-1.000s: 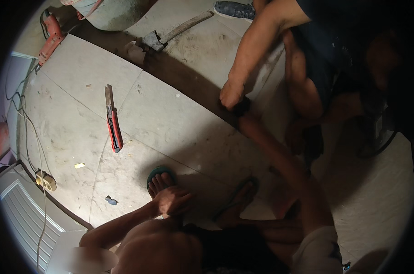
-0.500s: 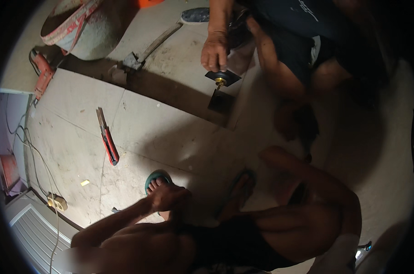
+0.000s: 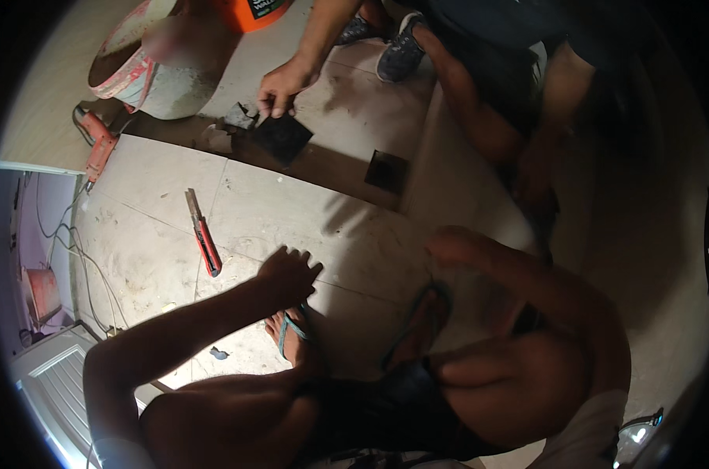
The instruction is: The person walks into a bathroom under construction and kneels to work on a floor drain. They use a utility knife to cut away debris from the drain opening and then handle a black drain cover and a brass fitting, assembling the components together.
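Left hand (image 3: 290, 275) flat, fingers spread, empty, on the tile floor (image 3: 331, 234), just above own sandalled foot (image 3: 292, 338). Right hand hidden behind the raised knee (image 3: 479, 258); grip can't tell. Red utility knife (image 3: 204, 234) lies at 10 o'clock of the left hand, apart. Farther, 12 o'clock: another person's hand (image 3: 286, 84) pinches a dark square tile piece (image 3: 281, 137). Bucket (image 3: 147, 59) at 11, door (image 3: 50, 383) at 8.

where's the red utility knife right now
In the head view, the red utility knife with the grey blade end lies flat on the pale floor tile, left of centre, just left of the person's spread left hand.
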Available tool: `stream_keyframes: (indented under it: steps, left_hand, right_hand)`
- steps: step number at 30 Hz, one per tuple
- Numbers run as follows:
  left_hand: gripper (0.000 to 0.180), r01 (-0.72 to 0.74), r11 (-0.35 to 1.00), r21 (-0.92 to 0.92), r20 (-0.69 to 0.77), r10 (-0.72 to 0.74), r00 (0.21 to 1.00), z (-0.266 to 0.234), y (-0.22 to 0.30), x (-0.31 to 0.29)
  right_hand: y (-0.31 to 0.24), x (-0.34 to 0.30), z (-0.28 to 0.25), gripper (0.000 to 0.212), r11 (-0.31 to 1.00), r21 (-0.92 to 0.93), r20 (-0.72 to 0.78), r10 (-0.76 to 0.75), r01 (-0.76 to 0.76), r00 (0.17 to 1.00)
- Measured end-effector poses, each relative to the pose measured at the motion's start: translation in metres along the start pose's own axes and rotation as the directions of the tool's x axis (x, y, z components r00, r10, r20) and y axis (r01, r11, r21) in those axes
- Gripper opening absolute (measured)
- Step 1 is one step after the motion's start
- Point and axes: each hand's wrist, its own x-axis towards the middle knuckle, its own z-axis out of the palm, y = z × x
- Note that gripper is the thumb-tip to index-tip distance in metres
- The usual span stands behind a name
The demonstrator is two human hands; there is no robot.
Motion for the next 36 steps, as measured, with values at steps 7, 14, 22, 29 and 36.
stream_keyframes:
  steps: [7,14,22,29,36]
  left_hand:
    - [0.024,-0.060,0.935,-0.349,0.240,0.151,0.959,0.087,0.030,-0.009]
    - [0.053,0.330,0.932,-0.149,0.624,-0.170,0.762,0.059,-0.053,-0.003]
    - [0.094,0.459,0.543,-0.703,0.040,-0.615,0.787,0.024,-0.225,-0.029]
    - [0.064,0.138,0.353,-0.925,-0.024,-0.417,0.909,0.073,-0.183,0.009]
    - [0.051,0.198,0.270,-0.942,0.060,-0.447,0.893,0.058,-0.134,-0.034]
  right_hand:
    - [0.011,-0.001,0.054,0.028,0.964,0.203,-0.556,-0.034,0.175,0.831]
    - [0.025,-0.028,0.041,0.026,0.983,0.182,-0.075,0.015,-0.001,0.997]
    - [0.011,-0.037,0.030,0.029,0.934,0.356,-0.156,0.055,0.004,0.986]
    - [0.005,-0.035,0.025,0.030,0.883,0.416,-0.261,-0.113,0.217,0.959]
    - [-0.029,-0.042,-0.018,0.043,0.888,0.364,-0.294,-0.178,0.282,0.939]
